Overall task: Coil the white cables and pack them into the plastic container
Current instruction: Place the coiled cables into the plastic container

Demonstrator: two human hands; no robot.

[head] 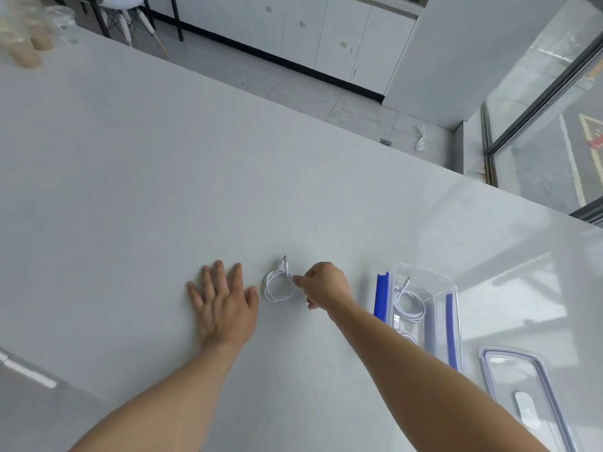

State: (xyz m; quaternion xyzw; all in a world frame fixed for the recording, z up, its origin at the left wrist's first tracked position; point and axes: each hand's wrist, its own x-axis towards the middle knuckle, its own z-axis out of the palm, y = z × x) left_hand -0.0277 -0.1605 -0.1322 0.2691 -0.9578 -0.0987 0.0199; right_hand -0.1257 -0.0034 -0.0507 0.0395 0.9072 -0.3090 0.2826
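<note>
Left hand (225,308): flat on the table (130,190), fingers spread, holding nothing; well left of the plastic container (430,275).
Coiled white cable (279,286): on the table between that hand and the container, connector ends pointing away.
Right hand (326,283): left of the container, fingertips pinching the coil's right edge.
Container: open, a packed cable (409,305) inside; lid (509,351) just right of it, nearer the person.
Judged step: coil finished, pick-up for packing. Next move calls for lifting without loops springing loose, then carrying it right into the container.
</note>
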